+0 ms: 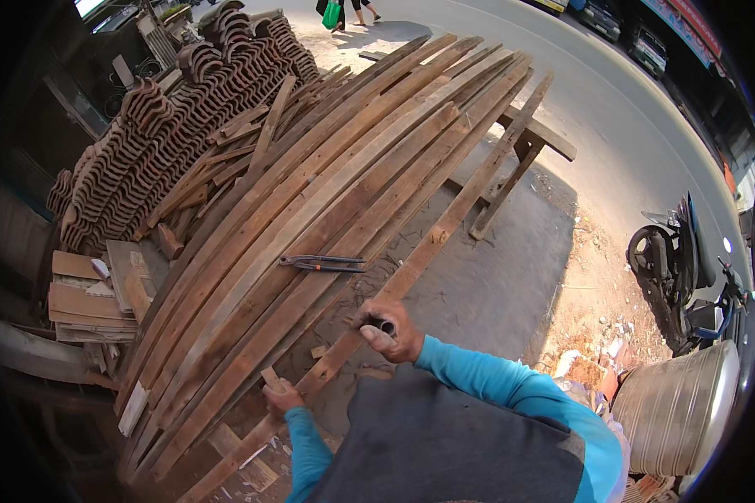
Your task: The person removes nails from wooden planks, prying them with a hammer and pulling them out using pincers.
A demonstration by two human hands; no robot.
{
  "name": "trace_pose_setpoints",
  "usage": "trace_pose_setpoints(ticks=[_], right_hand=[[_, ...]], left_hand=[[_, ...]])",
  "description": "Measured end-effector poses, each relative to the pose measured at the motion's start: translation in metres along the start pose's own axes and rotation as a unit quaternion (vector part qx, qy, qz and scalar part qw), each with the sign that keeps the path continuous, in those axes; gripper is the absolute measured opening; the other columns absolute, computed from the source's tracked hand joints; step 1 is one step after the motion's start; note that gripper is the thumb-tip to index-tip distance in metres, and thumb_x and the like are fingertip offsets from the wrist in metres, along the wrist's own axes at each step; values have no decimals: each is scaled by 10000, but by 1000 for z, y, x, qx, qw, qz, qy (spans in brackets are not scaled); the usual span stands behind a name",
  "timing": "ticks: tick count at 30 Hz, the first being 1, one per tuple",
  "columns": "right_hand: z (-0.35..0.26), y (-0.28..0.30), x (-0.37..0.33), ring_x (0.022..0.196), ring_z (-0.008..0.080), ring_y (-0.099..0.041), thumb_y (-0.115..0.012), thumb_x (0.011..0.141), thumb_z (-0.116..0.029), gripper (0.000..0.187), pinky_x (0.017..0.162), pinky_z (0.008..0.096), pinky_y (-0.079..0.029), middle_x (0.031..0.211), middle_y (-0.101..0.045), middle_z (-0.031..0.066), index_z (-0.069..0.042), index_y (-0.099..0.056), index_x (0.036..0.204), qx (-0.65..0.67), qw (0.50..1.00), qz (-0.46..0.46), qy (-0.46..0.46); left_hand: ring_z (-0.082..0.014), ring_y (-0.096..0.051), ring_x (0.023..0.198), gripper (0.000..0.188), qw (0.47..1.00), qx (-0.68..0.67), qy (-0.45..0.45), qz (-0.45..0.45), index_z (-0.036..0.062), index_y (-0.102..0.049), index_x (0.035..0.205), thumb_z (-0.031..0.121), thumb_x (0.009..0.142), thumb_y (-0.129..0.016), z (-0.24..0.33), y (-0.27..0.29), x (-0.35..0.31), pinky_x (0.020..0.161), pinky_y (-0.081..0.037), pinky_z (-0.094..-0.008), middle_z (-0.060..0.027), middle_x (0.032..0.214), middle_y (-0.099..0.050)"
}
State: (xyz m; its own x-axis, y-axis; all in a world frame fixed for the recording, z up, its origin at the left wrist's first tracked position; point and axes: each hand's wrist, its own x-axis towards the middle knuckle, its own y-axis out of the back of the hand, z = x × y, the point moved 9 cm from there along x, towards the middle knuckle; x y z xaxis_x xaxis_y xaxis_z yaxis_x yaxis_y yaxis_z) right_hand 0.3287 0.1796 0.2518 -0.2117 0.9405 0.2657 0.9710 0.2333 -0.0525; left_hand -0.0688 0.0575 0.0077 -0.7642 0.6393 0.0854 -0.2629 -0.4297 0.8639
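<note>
A long, narrow wooden beam [439, 237] runs from the lower left toward the upper right, in front of my body. My right hand [394, 331] is closed at the beam, around an object with a dark, round metallic end [387, 328]; the rest of it is hidden by my fingers. Lower down the same beam, my left hand [284, 397] grips a short piece of wood [269, 375] whose end sticks out past the fingers. Beyond my hands, a pair of pincers [320, 262] with dark handles lies across the neighbouring row of beams [344, 189].
Stacked curved roof tiles [134, 159] stand at the far left, beside loose wood scraps. A wooden trestle [541, 137] is under the beams' far end. To the right are a parked motorcycle [675, 260] and a ribbed metal drum [671, 411]. People walk near the road.
</note>
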Motion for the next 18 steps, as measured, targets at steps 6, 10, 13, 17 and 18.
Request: trace_pose_setpoints(ticks=[6,10,13,17,18], right_hand=[[-21,-53,40,639,245,-573,-721,893,-401,383,598,347,-472,728,-598,122,-33,-622,936,-87,991,-72,65],[-7,-84,58,606,253,-607,-769,851,-412,397,551,378,-461,676,-572,144,-51,-607,894,-142,982,-121,25],[-15,-99,68,579,280,-593,-773,852,-390,379,534,391,-449,646,-549,142,-60,-589,880,-148,980,-128,23],[-5,-107,74,601,302,-620,-780,853,-297,318,547,394,-472,689,-583,144,-47,-584,856,-139,981,-127,41],[-1,-110,76,620,310,-635,-781,853,-282,306,553,401,-478,701,-595,151,-48,-584,869,-155,977,-140,40]], left_hand=[[-449,-645,952,506,999,16,-27,37,33,-566,1174,355,819,-728,-14,-9,6,839,-477,-549,-237,1014,-683],[-455,-629,982,498,1000,-3,-17,7,35,-566,1179,340,820,-727,-13,-16,4,867,-466,-541,-239,1051,-673],[-452,-622,1001,518,1000,2,-19,9,20,-559,1195,352,832,-722,-11,-11,5,872,-470,-527,-246,1067,-665],[-436,-626,978,623,986,-151,39,61,-49,-523,1249,422,878,-693,-13,13,14,875,-484,-510,-267,1049,-658],[-332,-648,925,659,964,-251,82,34,-74,-503,1290,441,912,-665,-25,8,26,848,-510,-445,-220,1023,-664]])
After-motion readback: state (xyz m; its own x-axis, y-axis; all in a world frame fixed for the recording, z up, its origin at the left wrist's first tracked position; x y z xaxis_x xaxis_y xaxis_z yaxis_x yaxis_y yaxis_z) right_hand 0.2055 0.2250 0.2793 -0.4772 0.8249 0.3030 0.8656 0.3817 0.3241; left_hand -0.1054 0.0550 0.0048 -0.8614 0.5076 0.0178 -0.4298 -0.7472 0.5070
